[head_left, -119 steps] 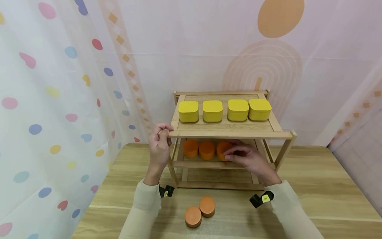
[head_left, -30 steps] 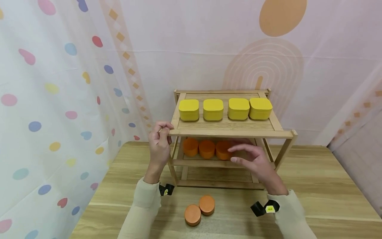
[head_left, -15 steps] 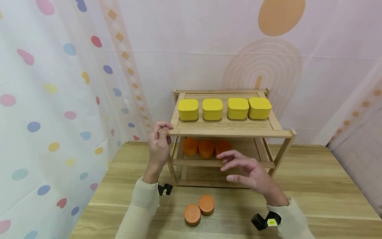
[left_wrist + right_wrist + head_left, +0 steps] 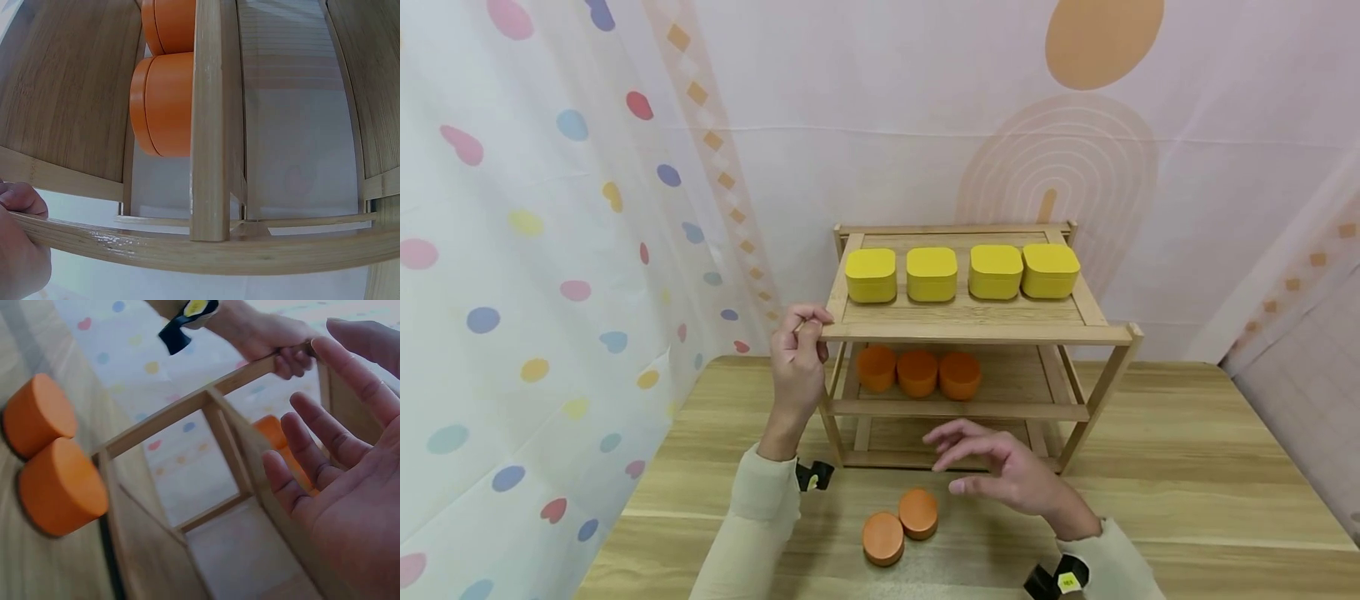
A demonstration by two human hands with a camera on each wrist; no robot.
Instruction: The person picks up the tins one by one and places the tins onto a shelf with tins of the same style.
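1. Two hands in the head view. Left hand (image 4: 797, 367) grips the front left corner of the wooden rack (image 4: 970, 335) at top-tier level. Right hand (image 4: 1000, 471) wide, fingers apart, over the desk (image 4: 1195, 475) and before the lowest tier.
2. Head view, containers. Front containers (image 4: 883, 537), two, round, orange: on the desk before the rack, side by side, touching or nearly so; right thumb near the farther one, apart from it. Shelf containers (image 4: 917, 373), three, alike: close row on the middle tier, left of centre, behind its front rail; board runs on rightward from the row.
3. Head view, edges and room. Yellow boxes (image 4: 996, 272), four, on the top tier: right pair touching or almost, gaps between the others, strip of board between row and front rail. Desk reaches past both sides of the rack; streaked wood grain, pale sheen near the bottom edge. Patterned curtain (image 4: 850, 125) behind, coloured dots at left, arch motif at right.
4. Left wrist view. Left fingers curl round the rack's rail at the left edge. Two shelf containers partly visible, cut off by a rail; pale cloth beyond.
5. Right wrist view, tilted, somewhat blurred. Right palm visible, fingers extended, spread. Front containers stand near the rack's base; fingers partly cover the shelf containers. Left hand holds the rack corner beyond.
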